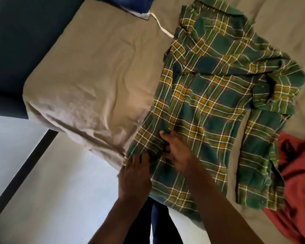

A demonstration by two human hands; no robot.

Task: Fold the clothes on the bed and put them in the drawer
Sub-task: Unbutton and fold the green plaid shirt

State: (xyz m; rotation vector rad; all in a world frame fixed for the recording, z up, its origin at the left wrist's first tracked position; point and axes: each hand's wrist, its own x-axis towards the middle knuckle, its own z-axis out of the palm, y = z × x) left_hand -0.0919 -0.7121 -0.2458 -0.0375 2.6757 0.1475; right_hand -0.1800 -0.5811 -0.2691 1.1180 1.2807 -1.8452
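The shirt (pixel 209 103) lay spread on the bed (pixel 95 76), near its corner. The right hand (pixel 176 155) pinched a fold by the hem, and the left hand (pixel 134 171) pressed flat beside it (folding seemed only begun). Next, I think, that side must be carried across evenly.

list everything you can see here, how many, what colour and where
green and yellow plaid flannel shirt: one, green with yellow and white checks, spread on the bed
rust-red crumpled garment: one, rust red, right edge, beside the shirt
dark blue cloth: one, blue, top of the bed
white cord: one, white, trailing from the blue cloth
tan bed sheet: one, tan, covering the mattress
pale floor: one, pale with a dark stripe, lower left
left hand: one, touches the shirt's hem at the bed's edge
right hand: one, pinches a fold of the shirt
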